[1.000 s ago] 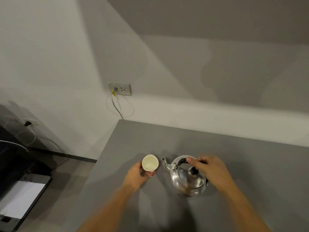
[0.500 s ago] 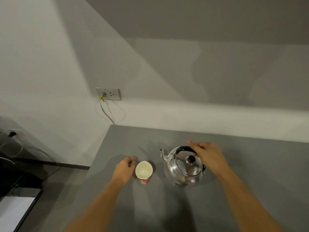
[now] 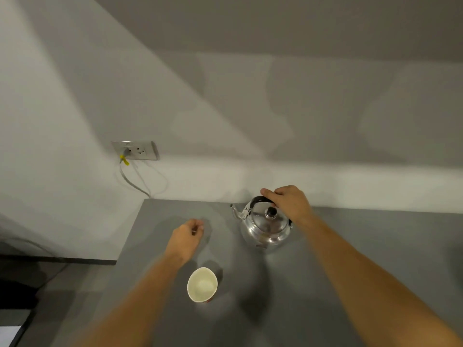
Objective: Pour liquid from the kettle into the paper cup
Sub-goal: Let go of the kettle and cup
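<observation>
A shiny metal kettle [image 3: 263, 229] with a black handle and black lid knob stands on the grey table [image 3: 350, 246], its spout pointing left. My right hand [image 3: 288, 201] is closed over the black handle. A white paper cup [image 3: 202, 284] with a red pattern low on its side stands upright near the table's front, and it looks empty inside. My left hand [image 3: 185, 237] hovers above the table beyond the cup, fingers loosely curled, holding nothing and apart from the cup.
The table's left edge [image 3: 130, 236] drops to a dark floor. A wall socket [image 3: 136, 150] with a plugged cable sits on the white wall behind the table's left corner. A white sheet [image 3: 7, 334] lies on the floor at the lower left.
My left hand has let go of the cup and moved away beyond it. The right hand keeps its hold on the kettle handle. The camera has tilted, so the cup appears nearer.
</observation>
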`<state>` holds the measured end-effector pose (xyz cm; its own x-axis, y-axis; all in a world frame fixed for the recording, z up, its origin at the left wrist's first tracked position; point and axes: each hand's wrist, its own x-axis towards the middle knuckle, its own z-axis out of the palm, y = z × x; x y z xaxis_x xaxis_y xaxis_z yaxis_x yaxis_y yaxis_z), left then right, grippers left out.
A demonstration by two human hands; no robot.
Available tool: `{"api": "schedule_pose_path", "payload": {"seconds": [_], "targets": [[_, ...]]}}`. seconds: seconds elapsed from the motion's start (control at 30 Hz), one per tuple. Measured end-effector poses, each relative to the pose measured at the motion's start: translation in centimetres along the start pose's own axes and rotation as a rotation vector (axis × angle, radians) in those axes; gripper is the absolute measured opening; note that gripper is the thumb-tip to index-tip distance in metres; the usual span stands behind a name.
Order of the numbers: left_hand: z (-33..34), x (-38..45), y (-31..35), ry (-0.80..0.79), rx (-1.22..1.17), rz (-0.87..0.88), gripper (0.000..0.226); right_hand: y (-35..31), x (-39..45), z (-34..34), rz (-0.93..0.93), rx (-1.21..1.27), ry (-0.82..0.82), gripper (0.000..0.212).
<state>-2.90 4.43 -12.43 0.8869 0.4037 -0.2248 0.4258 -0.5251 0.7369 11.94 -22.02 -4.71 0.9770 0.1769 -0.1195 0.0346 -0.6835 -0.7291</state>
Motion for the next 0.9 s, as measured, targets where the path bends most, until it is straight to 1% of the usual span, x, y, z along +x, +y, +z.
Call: {"api": "schedule_pose_path", "payload": {"seconds": [0.13, 0.4, 0.77, 0.9], "targets": [[0.4, 0.9, 0.6, -0.011, 0.002, 0.008, 0.027, 0.4, 1.8, 0.5, 0.020, -0.005, -0.022, 0.056], [0.9, 1.3, 0.4, -0.016, -0.008, 0.004, 0.025, 1.0, 3.8, 1.1, 0.031, 0.035, -0.028, 0.055], [1.0, 0.3, 0.7, -0.021, -0.014, -0.001, 0.026, 0.7, 3.6, 1.3, 0.005, -0.008, -0.035, 0.054], [0.9, -0.2, 1.1, -0.020, -0.025, -0.001, 0.027, 0.7, 3.2, 1.0, -0.029, -0.006, -0.018, 0.048]]}}
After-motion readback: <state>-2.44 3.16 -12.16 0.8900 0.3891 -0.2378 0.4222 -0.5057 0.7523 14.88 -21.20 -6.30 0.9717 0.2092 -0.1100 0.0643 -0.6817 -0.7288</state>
